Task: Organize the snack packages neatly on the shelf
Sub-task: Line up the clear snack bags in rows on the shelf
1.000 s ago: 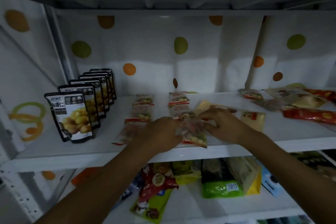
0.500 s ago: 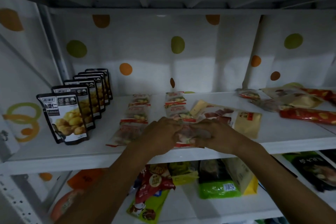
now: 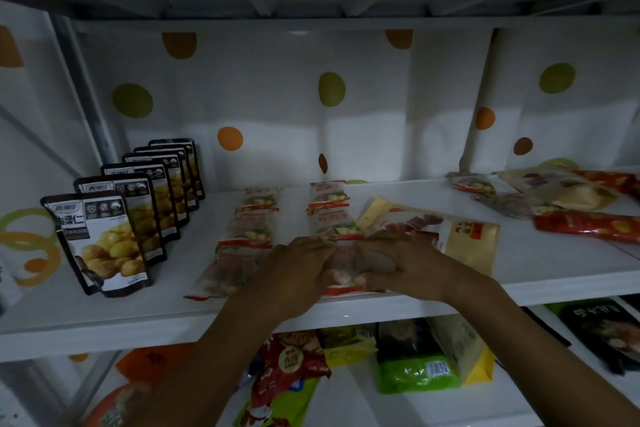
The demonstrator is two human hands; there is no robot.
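A clear snack packet with red trim lies flat near the front edge of the white shelf. My left hand grips its left side and my right hand its right side. It sits at the front of a column of like packets. A second such column runs to the left. A beige packet lies just right of my right hand. Several dark standing pouches line up at the left.
Loose packets lie in a heap at the shelf's right end, among them a red one and a tan one. The lower shelf holds a green bag, a red-and-green bag and a dark tray. Another shelf board hangs close overhead.
Both hands have pulled the clear packet slightly toward the front edge and pressed it flat in line with its column. The camera view has shifted a little to the right.
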